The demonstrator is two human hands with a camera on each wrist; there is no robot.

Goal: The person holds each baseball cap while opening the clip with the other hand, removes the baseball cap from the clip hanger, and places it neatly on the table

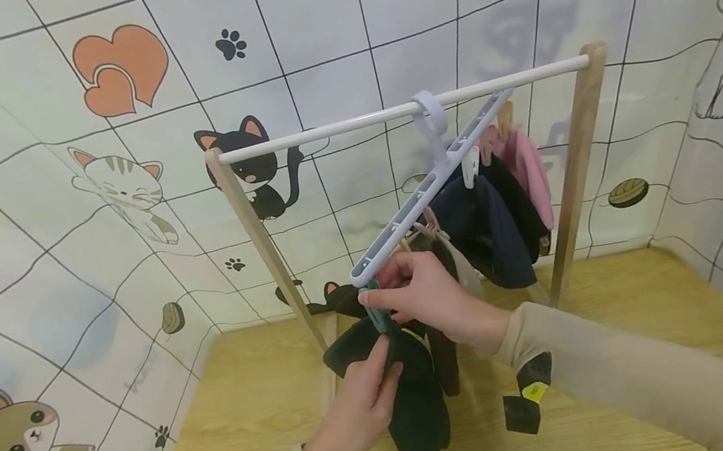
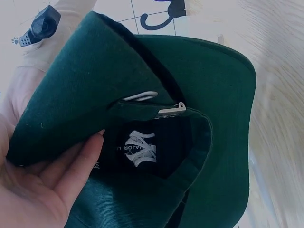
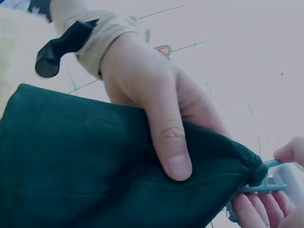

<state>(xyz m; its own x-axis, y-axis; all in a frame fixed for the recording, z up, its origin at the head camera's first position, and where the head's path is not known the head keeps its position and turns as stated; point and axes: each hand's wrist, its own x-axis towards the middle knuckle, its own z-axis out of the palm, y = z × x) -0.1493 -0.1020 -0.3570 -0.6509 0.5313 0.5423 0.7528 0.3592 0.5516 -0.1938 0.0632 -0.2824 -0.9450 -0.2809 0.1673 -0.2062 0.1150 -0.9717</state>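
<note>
A dark green baseball cap [image 1: 418,410] hangs below the near end of a pale grey clip hanger [image 1: 403,223]. My right hand [image 1: 437,299] pinches a teal clothespin [image 1: 378,319] at that end. In the right wrist view the teal clothespin [image 3: 270,187] bites a gathered edge of the green cap [image 3: 85,142]. With thumb and fingers my left hand [image 1: 359,403] grips the cap just under the clothespin. The left wrist view shows the cap's brim [image 2: 223,118], inner band and metal strap buckle [image 2: 172,111], with my left hand [image 2: 38,199] along its edge.
The hanger hooks over a white rail [image 1: 334,129] between wooden posts. Farther along hang a navy item [image 1: 502,236], a pink item [image 1: 530,171] and other dark and beige cloth. A white clothespin [image 1: 471,168] holds the navy item. A cat-print wall [image 1: 319,23] stands behind the wood-patterned tabletop [image 1: 242,412].
</note>
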